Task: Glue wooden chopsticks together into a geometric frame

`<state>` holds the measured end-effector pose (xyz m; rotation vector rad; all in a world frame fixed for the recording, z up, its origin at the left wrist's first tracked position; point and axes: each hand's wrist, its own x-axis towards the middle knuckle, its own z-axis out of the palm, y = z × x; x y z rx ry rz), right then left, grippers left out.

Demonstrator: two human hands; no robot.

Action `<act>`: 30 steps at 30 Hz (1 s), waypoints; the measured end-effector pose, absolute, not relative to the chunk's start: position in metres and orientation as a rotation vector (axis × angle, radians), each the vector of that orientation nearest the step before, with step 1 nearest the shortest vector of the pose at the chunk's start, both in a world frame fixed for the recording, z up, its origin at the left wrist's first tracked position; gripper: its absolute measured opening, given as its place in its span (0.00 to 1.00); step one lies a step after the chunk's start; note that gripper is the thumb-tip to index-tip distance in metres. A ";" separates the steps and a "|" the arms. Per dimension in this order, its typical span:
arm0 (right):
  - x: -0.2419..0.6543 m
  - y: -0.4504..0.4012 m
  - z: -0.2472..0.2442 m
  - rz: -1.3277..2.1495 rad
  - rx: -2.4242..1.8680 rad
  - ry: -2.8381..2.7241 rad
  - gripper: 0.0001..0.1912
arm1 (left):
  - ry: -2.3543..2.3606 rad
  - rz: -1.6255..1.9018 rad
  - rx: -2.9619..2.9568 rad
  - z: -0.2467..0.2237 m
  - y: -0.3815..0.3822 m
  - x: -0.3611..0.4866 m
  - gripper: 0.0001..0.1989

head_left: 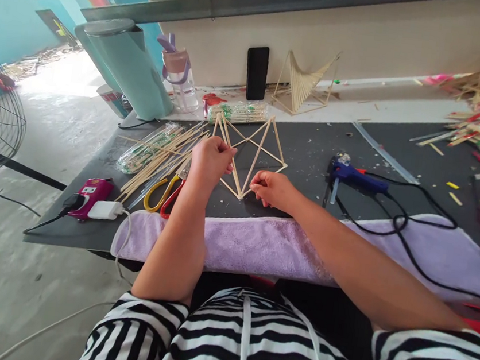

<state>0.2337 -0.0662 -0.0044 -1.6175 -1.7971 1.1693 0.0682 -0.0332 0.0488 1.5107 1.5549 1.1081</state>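
Observation:
A small frame of thin wooden sticks (255, 161), with two raised peaks and a front corner on the dark tabletop, stands before me. My left hand (213, 158) is closed in a pinch at a slanting stick on the frame's left side and covers part of it. Close to the front corner, my right hand (274, 189) has its fingers curled together. Anything between those fingertips is too small to make out. To the right of the frame, a blue glue gun (359, 177) lies on its side. Scissors with yellow and red handles (161, 195) lie partly behind my left wrist.
Loose sticks (159, 162) and a plastic packet lie left. A lilac towel (258, 244) runs along the front edge, with the gun's black cable across it. A finished-looking stick model (305, 83), phone (256, 73), bottle (181, 81) and teal jug (129, 69) stand behind.

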 end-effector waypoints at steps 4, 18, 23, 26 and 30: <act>0.235 -0.065 -0.008 1.172 -1.589 -1.808 0.04 | 1.602 1.097 1.556 0.045 -0.030 0.066 0.09; 0.236 -0.067 -0.007 1.167 -1.546 -1.850 0.05 | 1.646 1.120 1.588 0.045 -0.028 0.064 0.12; 0.235 -0.069 -0.001 1.180 -1.577 -1.832 0.05 | 1.664 1.105 1.586 0.043 -0.028 0.064 0.12; 0.237 -0.069 -0.003 1.189 -1.513 -1.818 0.05 | 1.655 1.105 1.580 0.043 -0.028 0.065 0.12; 0.246 -0.075 0.013 1.130 -1.292 -1.718 0.04 | 1.636 1.080 1.539 0.046 -0.027 0.064 0.11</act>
